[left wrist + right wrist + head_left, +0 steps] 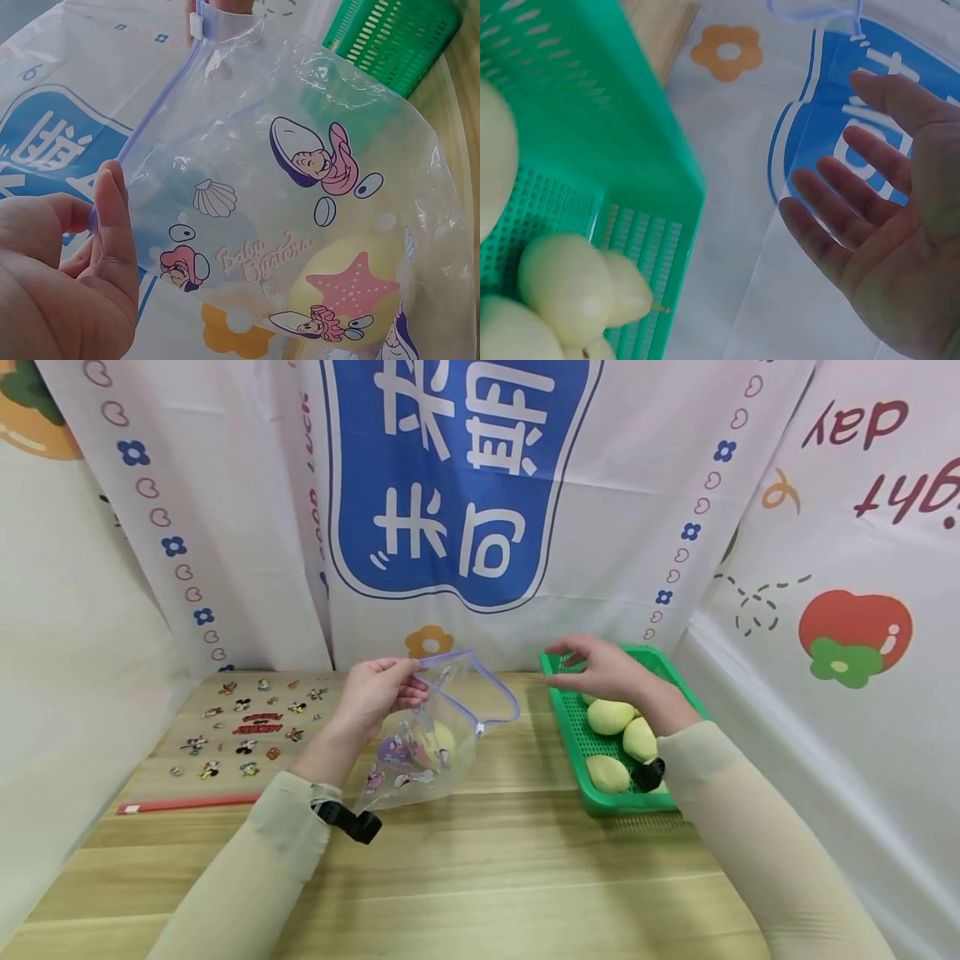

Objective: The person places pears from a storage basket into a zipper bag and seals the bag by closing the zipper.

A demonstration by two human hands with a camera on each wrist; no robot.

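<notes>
My left hand [382, 697] pinches the purple zip edge of a clear slider bag [405, 785], whose mouth gapes to the right. Cartoon oysters and a pink starfish are printed on the bag, and a pale yellow fruit [315, 274] shows through its lower part. Over the green basket [581, 752] hovers my right hand [600, 672], holding nothing. In the right wrist view its fingers are spread and slightly bent, apart from the basket. Several pale yellow pears [566, 281] lie in the basket, some hidden behind my forearm in the head view.
A flat transparent bag [255, 735] with cartoon prints and a red slider strip [195, 803] lies at the table's left. Printed white cloth [637, 460] hangs behind and beside the wooden table [480, 885].
</notes>
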